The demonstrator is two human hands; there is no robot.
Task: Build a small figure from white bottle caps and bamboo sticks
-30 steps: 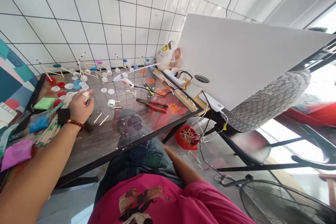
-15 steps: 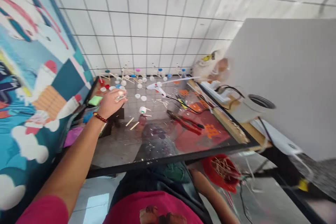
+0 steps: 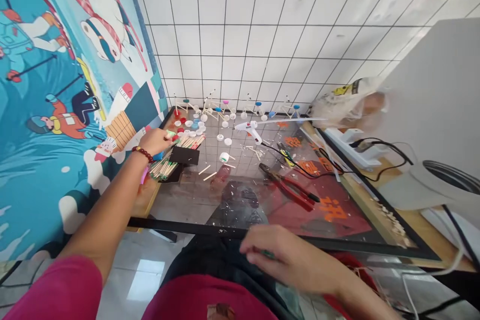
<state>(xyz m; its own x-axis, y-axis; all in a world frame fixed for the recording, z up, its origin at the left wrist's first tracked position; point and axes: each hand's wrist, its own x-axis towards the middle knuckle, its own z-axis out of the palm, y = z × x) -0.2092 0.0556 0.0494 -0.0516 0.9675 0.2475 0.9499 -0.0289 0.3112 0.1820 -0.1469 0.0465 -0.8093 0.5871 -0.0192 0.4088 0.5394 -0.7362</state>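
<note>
My left hand (image 3: 155, 139) reaches to the table's far left, fingers curled over a small green piece (image 3: 171, 134) beside a bundle of wooden sticks (image 3: 165, 166) and a black block (image 3: 184, 155). My right hand (image 3: 279, 258) hovers over my lap at the table's near edge, motion-blurred, fingers bent around something small and greenish that I cannot make out. Bottle caps (image 3: 193, 124) in white, blue and red lie just beyond the left hand. A white glue gun (image 3: 250, 128) rests mid-table, and red-handled pliers (image 3: 292, 190) lie nearer me.
Stick-and-cap models (image 3: 221, 108) line the tiled wall. A plastic bag (image 3: 347, 102), a white power strip (image 3: 352, 142) with black cables and a white cup (image 3: 427, 185) sit at right. A colourful mural (image 3: 63, 90) stands along the left. The glass table (image 3: 195, 210) carries wood scraps.
The view swung left and down. My left hand moved from the caps toward the table's left edge. My right hand rose into view over my lap.
</note>
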